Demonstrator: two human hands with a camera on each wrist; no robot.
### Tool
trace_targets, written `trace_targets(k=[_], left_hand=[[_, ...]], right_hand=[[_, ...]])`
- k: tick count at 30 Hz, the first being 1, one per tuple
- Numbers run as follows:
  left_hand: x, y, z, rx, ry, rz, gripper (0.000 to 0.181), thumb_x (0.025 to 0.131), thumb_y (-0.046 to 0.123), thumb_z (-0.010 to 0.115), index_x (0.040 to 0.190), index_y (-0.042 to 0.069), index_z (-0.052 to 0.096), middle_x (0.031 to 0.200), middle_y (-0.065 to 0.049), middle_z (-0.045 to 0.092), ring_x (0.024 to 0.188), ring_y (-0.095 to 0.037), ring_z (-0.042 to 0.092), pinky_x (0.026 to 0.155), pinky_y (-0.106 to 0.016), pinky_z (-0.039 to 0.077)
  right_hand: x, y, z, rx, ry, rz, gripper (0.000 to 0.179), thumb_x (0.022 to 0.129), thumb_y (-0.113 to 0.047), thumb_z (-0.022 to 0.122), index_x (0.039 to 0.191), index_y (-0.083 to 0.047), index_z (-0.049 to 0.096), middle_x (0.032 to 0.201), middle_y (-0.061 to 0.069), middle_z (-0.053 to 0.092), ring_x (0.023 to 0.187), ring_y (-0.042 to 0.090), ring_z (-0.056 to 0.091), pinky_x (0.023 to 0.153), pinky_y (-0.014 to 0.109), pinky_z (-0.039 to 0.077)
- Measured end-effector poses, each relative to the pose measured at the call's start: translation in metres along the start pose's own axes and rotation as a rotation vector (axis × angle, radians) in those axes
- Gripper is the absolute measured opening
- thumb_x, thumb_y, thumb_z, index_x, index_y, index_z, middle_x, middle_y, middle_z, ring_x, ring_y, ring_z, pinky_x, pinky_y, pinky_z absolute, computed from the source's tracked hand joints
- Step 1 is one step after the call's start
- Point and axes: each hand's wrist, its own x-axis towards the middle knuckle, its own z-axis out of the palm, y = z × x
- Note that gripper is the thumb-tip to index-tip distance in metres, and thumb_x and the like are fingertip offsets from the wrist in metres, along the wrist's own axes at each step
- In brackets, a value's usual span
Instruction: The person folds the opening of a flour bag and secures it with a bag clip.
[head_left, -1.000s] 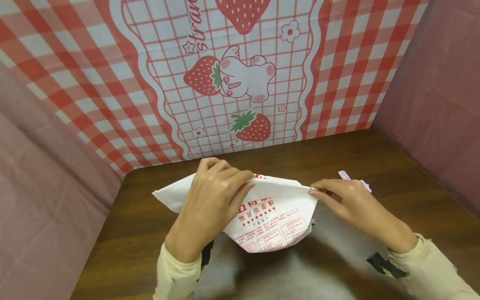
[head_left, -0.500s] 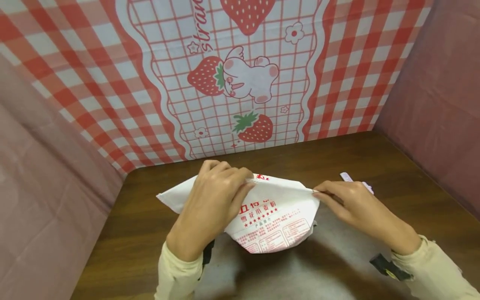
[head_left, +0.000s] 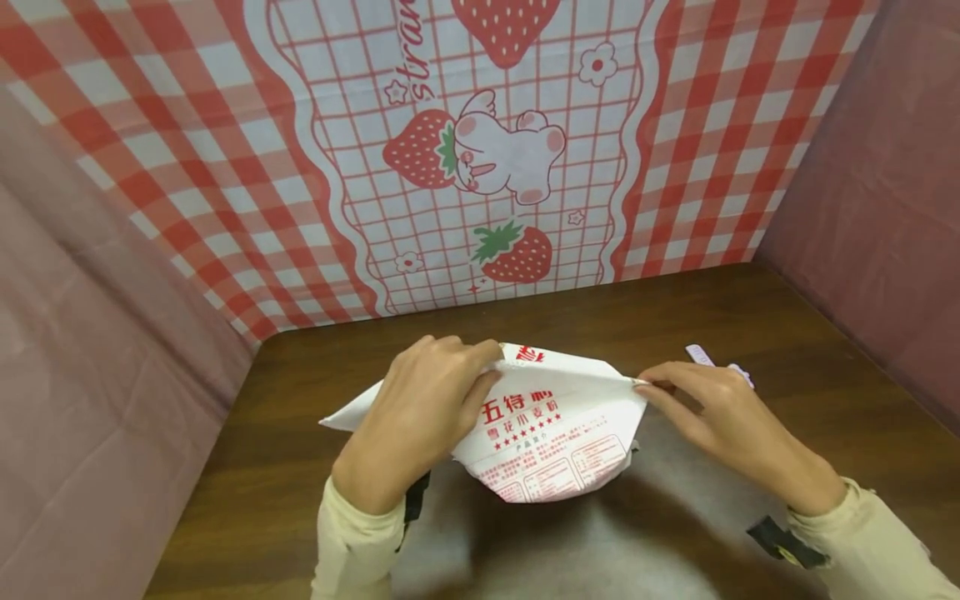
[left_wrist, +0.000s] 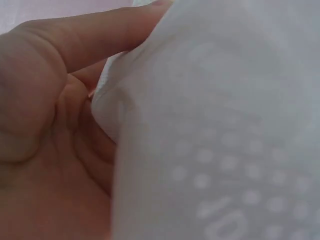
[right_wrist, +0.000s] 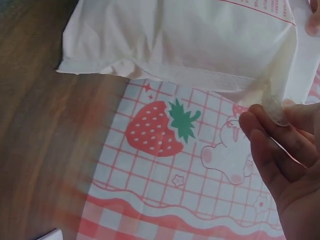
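Observation:
A white flour bag [head_left: 558,429] with red Chinese print and a row of small red stars is held up at the middle of the table in the head view. My left hand [head_left: 420,417] grips its upper edge left of centre, thumb on the near side. The bag's left corner sticks out behind that hand. With thumb and fingertips, my right hand [head_left: 723,417] pinches the top right corner. Close up in the left wrist view, the bag [left_wrist: 210,90] hides part of the left fingers. The right wrist view shows the pinched corner and the bag's flat seamed edge.
A small lilac strip [head_left: 699,356] with a flower-shaped end lies on the brown wooden table [head_left: 315,358] behind my right hand. A red checked strawberry cloth [head_left: 697,167] hangs at the back. Pink curtains [head_left: 97,350] close off both sides.
Both hands keep their hold. The bag's front has tipped slightly, so more of the large red print shows, and its left corner sits lower. The whole head view has shifted a little.

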Motion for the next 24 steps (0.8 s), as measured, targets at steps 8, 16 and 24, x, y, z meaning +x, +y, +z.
trace_targets(k=[8, 16, 24], left_hand=[[0.002, 0.006, 0.005, 0.000, 0.044, 0.066, 0.015, 0.086, 0.006, 0.069, 0.077, 0.016, 0.062, 0.058, 0.007, 0.046, 0.056, -0.012, 0.047, 0.055, -0.029, 0.037], [0.010, 0.010, 0.014, 0.018, -0.017, 0.016, 0.024, 0.086, 0.013, 0.075, 0.078, 0.015, 0.052, 0.059, 0.008, 0.048, 0.056, -0.013, 0.045, 0.050, -0.028, 0.036], [0.009, 0.000, 0.018, -0.058, 0.023, 0.068, 0.018, 0.085, 0.008, 0.076, 0.077, 0.015, 0.062, 0.061, 0.005, 0.050, 0.058, -0.012, 0.048, 0.049, -0.030, 0.039]], right_hand=[[-0.010, -0.004, 0.003, -0.061, 0.056, 0.011, 0.040, 0.103, -0.038, 0.054, 0.090, -0.004, 0.073, 0.083, -0.001, 0.072, 0.069, 0.009, 0.063, 0.065, 0.015, 0.047], [-0.011, -0.005, 0.003, -0.077, 0.070, 0.008, 0.039, 0.102, -0.036, 0.055, 0.092, -0.003, 0.074, 0.086, 0.001, 0.072, 0.071, 0.012, 0.066, 0.066, 0.018, 0.049], [-0.005, -0.003, 0.005, -0.044, 0.088, 0.013, 0.038, 0.101, -0.037, 0.058, 0.091, -0.004, 0.074, 0.083, 0.000, 0.072, 0.070, 0.009, 0.064, 0.068, 0.014, 0.048]])
